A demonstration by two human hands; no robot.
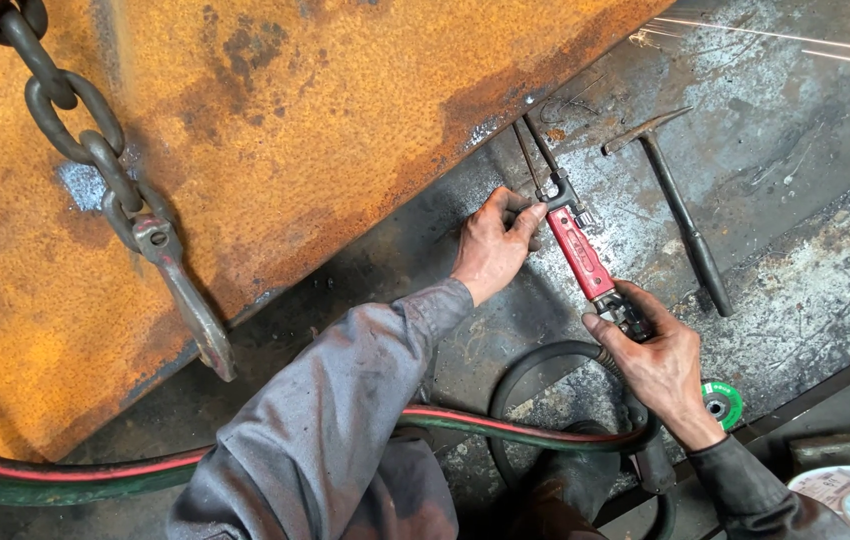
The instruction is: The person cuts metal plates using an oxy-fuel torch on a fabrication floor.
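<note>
Between both hands, the red-handled metal cutting torch [577, 250] slanted up-left toward the rusty orange steel plate [245, 150], left hand [493, 245] clamped near its head, right hand [657, 365] gripping its valve end.

Torch [578, 250] valves — hidden under right hand [657, 362]

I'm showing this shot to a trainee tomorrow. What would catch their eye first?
The big rusty orange steel plate fills the upper left, with a heavy chain and hook hanging across it. At centre, the left hand and right hand hold a red-handled cutting torch; a chipping hammer lies beside.
</note>
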